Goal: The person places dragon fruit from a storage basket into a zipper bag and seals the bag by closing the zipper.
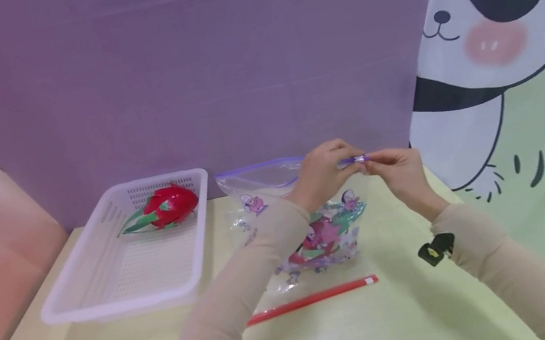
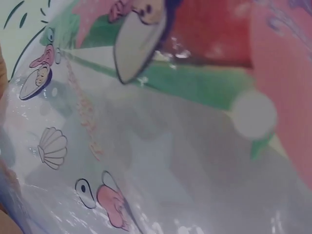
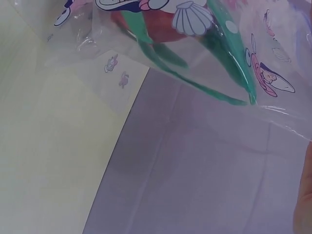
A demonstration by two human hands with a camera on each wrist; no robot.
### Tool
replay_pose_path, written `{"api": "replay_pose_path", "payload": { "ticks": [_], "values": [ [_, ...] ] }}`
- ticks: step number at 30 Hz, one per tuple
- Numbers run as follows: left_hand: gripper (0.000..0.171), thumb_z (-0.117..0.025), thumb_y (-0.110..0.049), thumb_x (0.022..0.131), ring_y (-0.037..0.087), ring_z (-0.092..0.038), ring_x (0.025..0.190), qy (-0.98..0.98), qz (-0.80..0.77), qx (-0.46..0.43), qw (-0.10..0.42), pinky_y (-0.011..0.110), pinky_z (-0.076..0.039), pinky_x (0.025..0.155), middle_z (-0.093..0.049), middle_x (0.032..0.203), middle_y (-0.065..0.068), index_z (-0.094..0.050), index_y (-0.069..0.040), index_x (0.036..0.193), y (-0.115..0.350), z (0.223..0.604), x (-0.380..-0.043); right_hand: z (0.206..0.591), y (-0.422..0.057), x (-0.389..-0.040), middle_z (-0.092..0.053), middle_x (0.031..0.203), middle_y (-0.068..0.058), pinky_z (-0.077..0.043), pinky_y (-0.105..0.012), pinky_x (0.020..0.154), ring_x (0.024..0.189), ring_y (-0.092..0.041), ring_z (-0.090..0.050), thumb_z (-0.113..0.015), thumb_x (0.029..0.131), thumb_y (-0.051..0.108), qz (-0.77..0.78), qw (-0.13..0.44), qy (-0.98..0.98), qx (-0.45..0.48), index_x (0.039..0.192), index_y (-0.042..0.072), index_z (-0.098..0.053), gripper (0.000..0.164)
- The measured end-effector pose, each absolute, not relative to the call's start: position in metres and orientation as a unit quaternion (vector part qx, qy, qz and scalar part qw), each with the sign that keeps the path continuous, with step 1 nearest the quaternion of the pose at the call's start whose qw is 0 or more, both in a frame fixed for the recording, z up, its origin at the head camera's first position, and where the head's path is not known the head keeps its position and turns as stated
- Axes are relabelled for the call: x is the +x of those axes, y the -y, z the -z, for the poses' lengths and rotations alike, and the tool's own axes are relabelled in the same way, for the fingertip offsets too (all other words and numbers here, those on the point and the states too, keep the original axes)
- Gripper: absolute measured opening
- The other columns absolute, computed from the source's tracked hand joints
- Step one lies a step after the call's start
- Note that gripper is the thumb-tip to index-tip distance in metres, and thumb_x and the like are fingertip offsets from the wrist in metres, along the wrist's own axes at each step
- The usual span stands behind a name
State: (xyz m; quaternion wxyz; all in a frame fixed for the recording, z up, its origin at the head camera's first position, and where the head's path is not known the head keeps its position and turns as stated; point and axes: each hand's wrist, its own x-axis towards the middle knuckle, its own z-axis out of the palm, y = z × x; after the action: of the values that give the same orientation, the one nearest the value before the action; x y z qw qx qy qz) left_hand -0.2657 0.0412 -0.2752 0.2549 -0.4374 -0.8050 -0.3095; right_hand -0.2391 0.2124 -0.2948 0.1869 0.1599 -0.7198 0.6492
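Observation:
A clear zip bag with cartoon prints and a purple zip edge stands upright over the table. Red and green leafy contents show through its lower part. At the bag's right top corner, my left hand pinches the purple zip beside a small pale slider. My right hand pinches the zip's end with thumb and finger, close to the left fingertips. The left wrist view is filled by the printed film; in the right wrist view green leaf tips show inside the bag.
A white plastic basket stands on the left, holding a red, bulb-shaped object with green leaves. In front of the upright bag, a red zip strip with a white slider edges clear film on the table. A purple backdrop rises behind.

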Motion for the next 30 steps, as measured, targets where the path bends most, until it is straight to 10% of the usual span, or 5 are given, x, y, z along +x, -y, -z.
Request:
{"api": "replay_pose_path", "payload": {
  "ticks": [13,30],
  "values": [
    [0.014,-0.072,-0.017,0.078,0.008,-0.056,0.068,0.802,0.445,-0.375,0.137,0.013,-0.045,0.062,-0.065,0.077,0.001,-0.073,-0.009,0.089,-0.039,0.269,-0.266,0.298,-0.203,-0.238,-0.069,0.073,0.014,-0.053,-0.016,0.067,0.066,0.000,-0.066,-0.063,0.082,-0.002,-0.660,0.193,0.712,0.145,0.077,0.027,-0.071,0.030],
    [0.012,-0.068,-0.012,0.082,0.009,-0.060,0.072,0.778,0.416,-0.440,0.170,0.010,-0.047,0.068,-0.066,0.082,0.004,-0.071,-0.005,0.090,-0.032,0.273,-0.261,0.298,-0.203,-0.230,-0.069,0.072,0.014,-0.053,-0.017,0.069,0.067,-0.001,-0.066,-0.066,0.082,0.006,-0.651,0.177,0.726,0.131,0.075,0.027,-0.070,0.023]
  ]
}}
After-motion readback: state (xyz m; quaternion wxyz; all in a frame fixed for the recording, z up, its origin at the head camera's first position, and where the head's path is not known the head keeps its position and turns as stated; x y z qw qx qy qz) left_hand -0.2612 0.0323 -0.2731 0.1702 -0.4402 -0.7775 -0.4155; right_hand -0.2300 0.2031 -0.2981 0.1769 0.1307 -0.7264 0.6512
